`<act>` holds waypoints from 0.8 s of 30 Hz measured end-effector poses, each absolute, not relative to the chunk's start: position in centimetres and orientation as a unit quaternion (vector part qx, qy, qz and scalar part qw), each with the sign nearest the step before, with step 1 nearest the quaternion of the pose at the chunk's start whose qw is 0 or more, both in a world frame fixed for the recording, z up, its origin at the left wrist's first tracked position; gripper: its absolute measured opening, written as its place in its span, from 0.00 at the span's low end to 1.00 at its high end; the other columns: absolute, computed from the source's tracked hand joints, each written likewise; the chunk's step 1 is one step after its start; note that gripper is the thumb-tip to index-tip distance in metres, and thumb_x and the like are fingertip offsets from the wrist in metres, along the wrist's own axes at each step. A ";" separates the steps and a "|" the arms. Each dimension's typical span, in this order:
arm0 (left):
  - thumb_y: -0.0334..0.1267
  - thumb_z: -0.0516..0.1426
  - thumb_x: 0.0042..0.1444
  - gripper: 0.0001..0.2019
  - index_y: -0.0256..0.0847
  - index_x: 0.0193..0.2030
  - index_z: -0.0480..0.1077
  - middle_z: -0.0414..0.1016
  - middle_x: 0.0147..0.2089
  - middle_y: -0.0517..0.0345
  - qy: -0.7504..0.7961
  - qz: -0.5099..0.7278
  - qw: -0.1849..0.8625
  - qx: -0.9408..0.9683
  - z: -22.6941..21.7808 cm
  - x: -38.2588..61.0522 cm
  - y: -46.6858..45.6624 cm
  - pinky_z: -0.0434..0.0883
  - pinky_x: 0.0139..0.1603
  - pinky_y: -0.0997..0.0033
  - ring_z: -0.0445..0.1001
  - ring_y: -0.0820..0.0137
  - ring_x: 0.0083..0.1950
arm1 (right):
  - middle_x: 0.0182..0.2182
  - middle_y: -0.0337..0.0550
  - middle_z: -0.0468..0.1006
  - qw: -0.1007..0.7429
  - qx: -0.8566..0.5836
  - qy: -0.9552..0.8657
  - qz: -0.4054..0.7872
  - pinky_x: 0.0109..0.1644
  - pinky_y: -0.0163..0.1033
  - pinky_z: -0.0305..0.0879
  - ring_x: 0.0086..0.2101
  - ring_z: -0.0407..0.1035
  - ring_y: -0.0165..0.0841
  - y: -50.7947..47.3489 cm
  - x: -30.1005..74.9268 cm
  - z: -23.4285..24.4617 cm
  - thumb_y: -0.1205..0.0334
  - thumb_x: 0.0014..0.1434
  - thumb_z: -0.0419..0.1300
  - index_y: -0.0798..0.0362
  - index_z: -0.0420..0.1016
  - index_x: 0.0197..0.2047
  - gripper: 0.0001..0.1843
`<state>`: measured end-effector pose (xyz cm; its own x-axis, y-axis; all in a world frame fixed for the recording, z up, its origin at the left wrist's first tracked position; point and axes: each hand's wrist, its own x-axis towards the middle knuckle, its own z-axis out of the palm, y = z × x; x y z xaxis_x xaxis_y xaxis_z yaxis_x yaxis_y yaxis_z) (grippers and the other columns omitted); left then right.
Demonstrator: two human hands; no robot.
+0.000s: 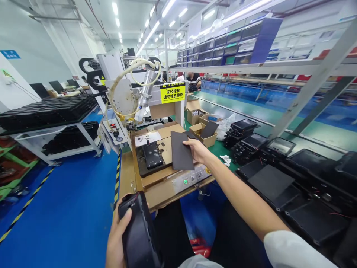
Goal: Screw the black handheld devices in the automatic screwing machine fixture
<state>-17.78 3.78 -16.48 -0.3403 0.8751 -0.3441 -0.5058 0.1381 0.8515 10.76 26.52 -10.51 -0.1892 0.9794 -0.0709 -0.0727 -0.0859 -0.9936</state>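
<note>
My left hand [118,234] grips a black curved device housing [139,232] at the bottom of the view, with its thumb on the housing's side. My right hand [198,150] pinches the edge of a thin dark grey sheet [181,150], which is over a cardboard-lined workbench [164,186]. Below the sheet, a black glossy phone-like device [152,154] lies in a dark fixture [146,163]. A similar dark sheet [209,129] rests across a small open cardboard box [205,139] just beyond my right hand.
A dispensing machine [146,91] with yellow-tinged tubing and a caution sign [173,92] stands behind the bench. Stacked black display units [242,134] and panels [270,182] lie to the right, black trays [47,111] to the left. A person [193,80] sits far back.
</note>
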 end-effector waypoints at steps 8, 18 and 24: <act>0.49 0.70 0.52 0.36 0.56 0.68 0.69 0.84 0.55 0.57 0.515 0.643 0.542 0.167 -15.7 -18.5 5.5 0.84 0.48 0.56 0.85 0.51 0.48 | 0.42 0.56 0.85 0.333 -0.589 -0.619 0.398 0.41 0.39 0.76 0.39 0.81 0.41 31.9 8.7 -11.3 0.62 0.63 0.63 0.61 0.79 0.44 0.11; 0.47 0.70 0.51 0.34 0.55 0.66 0.70 0.84 0.54 0.57 0.499 0.639 0.564 0.156 -15.8 -17.6 5.7 0.84 0.48 0.59 0.83 0.50 0.53 | 0.55 0.71 0.79 0.215 -0.631 -0.731 0.147 0.65 0.55 0.64 0.60 0.72 0.56 28.7 3.3 -10.2 0.42 0.73 0.50 0.63 0.79 0.54 0.31; 0.48 0.69 0.54 0.29 0.54 0.63 0.72 0.82 0.56 0.62 0.510 0.646 0.529 0.207 -16.9 -19.1 6.5 0.80 0.49 0.72 0.81 0.59 0.56 | 0.55 0.76 0.78 0.013 -0.590 -0.778 0.215 0.57 0.61 0.73 0.54 0.77 0.63 27.4 -3.9 -8.0 0.17 0.54 0.55 0.69 0.66 0.69 0.64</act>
<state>-19.06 6.50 -16.92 -0.3555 0.8942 -0.2722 -0.4714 0.0799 0.8783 -3.91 27.36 -8.02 -0.3024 0.9241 -0.2338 0.9127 0.2099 -0.3507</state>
